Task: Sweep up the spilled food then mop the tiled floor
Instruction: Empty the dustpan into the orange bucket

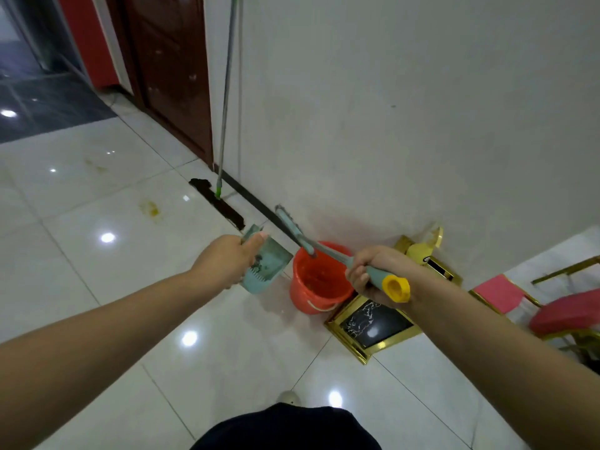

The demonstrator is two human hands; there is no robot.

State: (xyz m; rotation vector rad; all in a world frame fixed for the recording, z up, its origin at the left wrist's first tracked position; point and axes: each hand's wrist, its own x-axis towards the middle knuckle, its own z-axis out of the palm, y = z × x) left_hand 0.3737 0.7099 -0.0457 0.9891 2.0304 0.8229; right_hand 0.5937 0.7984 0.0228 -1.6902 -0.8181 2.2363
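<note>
My left hand (227, 259) grips a teal dustpan (268, 266), tilted beside the rim of a red bucket (316, 284) on the floor. My right hand (373, 274) grips the teal broom handle (378, 276) with its yellow end cap; the broom head (287, 219) points up toward the wall above the bucket. A flat mop (224, 203) with a grey and green pole leans against the white wall. Yellowish food stains (150, 207) mark the white tiled floor to the left, with fainter stains (97, 166) farther back.
A gold-framed black stand (373, 323) lies by the bucket, with a yellow object (422, 248) behind it. Pink-cushioned gold chairs (565, 313) crowd the right. A dark wooden door (172, 76) stands at the back, and dark flooring (39, 102) begins at far left.
</note>
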